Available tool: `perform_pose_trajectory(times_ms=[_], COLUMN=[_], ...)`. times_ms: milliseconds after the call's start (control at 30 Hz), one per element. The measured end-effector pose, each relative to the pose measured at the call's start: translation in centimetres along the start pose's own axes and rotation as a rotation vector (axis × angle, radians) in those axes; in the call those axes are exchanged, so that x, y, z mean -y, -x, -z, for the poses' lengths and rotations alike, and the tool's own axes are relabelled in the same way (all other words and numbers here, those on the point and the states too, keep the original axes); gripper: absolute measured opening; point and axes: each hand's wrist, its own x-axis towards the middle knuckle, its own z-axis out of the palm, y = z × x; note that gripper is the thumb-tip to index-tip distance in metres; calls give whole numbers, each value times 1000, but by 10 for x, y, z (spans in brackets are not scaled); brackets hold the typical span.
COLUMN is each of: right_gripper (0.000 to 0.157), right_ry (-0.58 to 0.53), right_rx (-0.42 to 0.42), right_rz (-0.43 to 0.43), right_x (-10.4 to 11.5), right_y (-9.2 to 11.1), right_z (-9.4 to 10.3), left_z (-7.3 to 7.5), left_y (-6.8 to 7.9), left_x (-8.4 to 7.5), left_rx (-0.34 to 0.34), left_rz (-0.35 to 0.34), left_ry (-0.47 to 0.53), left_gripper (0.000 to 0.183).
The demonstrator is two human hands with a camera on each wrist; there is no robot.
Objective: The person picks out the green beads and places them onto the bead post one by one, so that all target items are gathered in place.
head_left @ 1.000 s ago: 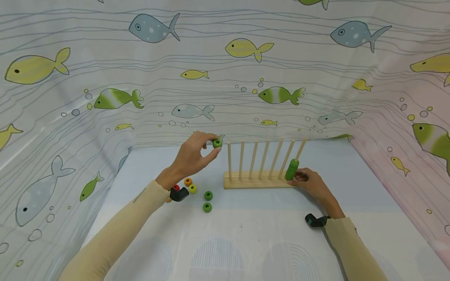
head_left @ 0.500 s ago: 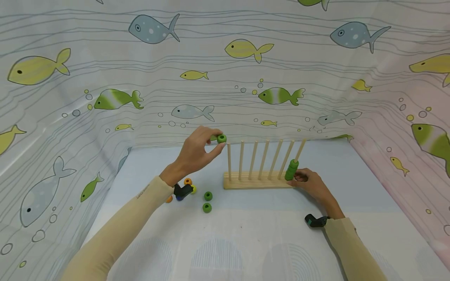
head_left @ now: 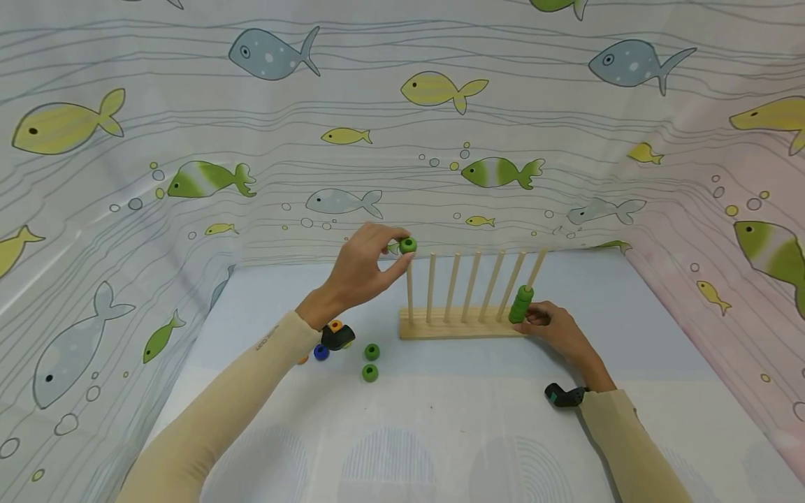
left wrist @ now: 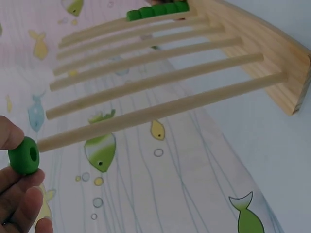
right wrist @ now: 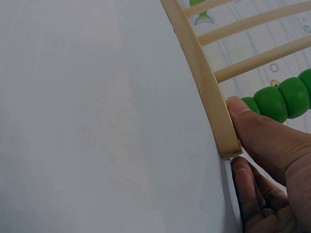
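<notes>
Between thumb and fingers, my left hand (head_left: pixel 361 269) pinches a green bead (head_left: pixel 408 245) at the top of the leftmost peg. In the left wrist view the hole of this bead (left wrist: pixel 23 156) faces the peg's tip (left wrist: pixel 43 144); whether they touch I cannot tell. The wooden peg rack (head_left: pixel 449 330) stands upright with a row of pegs. Several green beads (head_left: pixel 521 305) are stacked on its rightmost peg. My right hand (head_left: pixel 558 332) holds the rack's right end, its thumb (right wrist: pixel 248 116) on the base beside the stack and its fingers at the base's end.
Two loose green beads (head_left: pixel 371 362) lie on the table left of the rack. Farther left are a blue bead (head_left: pixel 321 352) and orange beads (head_left: pixel 336 325), partly hidden by the left wrist camera (head_left: pixel 337 337). A fish-patterned sheet (head_left: pixel 352 161) rises behind the table.
My left hand has moved right and slightly up with the green bead, from left of the rack to the leftmost peg's top. The right hand and rack have stayed still.
</notes>
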Motion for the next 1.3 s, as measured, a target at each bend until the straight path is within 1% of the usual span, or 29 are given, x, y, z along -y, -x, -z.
perform_pose_trajectory(times_ms=[167,400,533,633,1033,1300], right_gripper=[63,69,67,67,66,67], right_ry=[1,19,6,-3,-2,-11], right_rx=[-10,-5,-5,-5,-7,-4], right_rz=[-3,-24,-12,-18,-24,-10], right_x=[0,-3,-2,-2,-4,-6], right_y=[0,-1,0,0,0,-1], right_z=[0,0,0,0,1,0], left_z=[-5,-15,-19,-23,-40,-48], left_y=[-6,-10,-15,-19,-33,-41], left_x=[-4,-9,-13,-16,-29,-36], left_rx=[0,13,8,6,27,40], left_rz=[-20,-40,-62,-74,-88,-74], left_ry=[12,28,28,34,46,44], left_gripper=[28,29,29,30,31,32])
